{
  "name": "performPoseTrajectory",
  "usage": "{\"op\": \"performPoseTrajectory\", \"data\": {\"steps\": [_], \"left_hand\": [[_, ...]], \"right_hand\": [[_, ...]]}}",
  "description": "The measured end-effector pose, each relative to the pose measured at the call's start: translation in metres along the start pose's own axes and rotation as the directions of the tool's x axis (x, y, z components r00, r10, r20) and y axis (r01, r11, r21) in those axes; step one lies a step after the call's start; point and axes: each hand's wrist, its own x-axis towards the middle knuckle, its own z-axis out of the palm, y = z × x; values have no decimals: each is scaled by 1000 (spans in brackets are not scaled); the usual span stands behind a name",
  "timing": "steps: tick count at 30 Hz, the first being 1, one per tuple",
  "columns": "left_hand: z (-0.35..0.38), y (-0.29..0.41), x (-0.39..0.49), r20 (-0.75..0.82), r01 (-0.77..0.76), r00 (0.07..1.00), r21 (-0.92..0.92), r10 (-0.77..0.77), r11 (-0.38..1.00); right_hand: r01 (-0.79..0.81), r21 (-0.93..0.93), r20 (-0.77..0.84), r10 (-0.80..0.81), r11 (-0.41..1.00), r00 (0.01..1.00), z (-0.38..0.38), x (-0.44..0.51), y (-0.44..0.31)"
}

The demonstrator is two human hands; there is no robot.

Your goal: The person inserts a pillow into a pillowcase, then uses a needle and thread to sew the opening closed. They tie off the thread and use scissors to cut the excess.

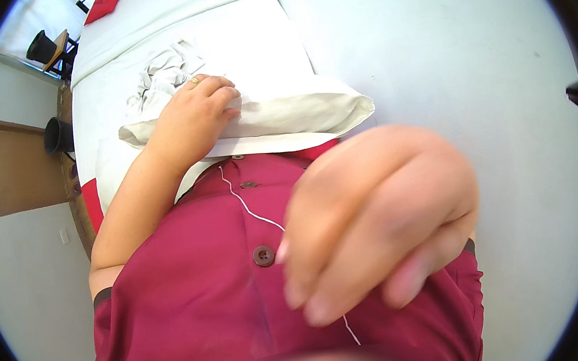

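Note:
My left hand (197, 108), with a ring on it, rests palm down on a white pillow (309, 111) at the near edge of the bed, its fingers bent and slightly apart. Beside it lies a crumpled white cloth (163, 73). My right hand (380, 219) is raised close to the camera, blurred, its fingers curled in front of my dark red buttoned shirt (175, 293). A thin white cord (250, 212) runs down the shirt and passes behind this hand; whether the fingers hold it cannot be seen.
The white-covered bed (118, 51) stretches away, with a red cloth (103, 6) at its far end. A pale wall (438, 54) stands along its right. At the left are a black bin (58, 134) and a black container (41, 46) by a small wooden-topped table (57, 48).

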Motion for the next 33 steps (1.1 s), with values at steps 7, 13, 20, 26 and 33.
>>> {"op": "performPoseTrajectory", "data": {"steps": [7, 13, 20, 26, 33], "left_hand": [[0, -1, 8, 198, 149, 970, -41, -138, 988], [4, 0, 4, 206, 171, 967, -77, -152, 982], [4, 1, 2, 106, 190, 979, -141, -177, 972], [12, -1, -7, -37, 114, 992, -185, -123, 976], [20, -8, -25, -127, 73, 987, -181, -97, 981]], "right_hand": [[-231, 445, 61, 228, 865, 972, 40, 15, 11], [-225, 539, 8, 262, 812, 965, 36, 12, 6], [-209, 566, -19, 267, 797, 964, 32, 13, 5], [-133, 487, -222, 270, 863, 937, 28, -3, 5], [-507, -423, -783, -21, 751, 622, -100, -60, 6]]}}
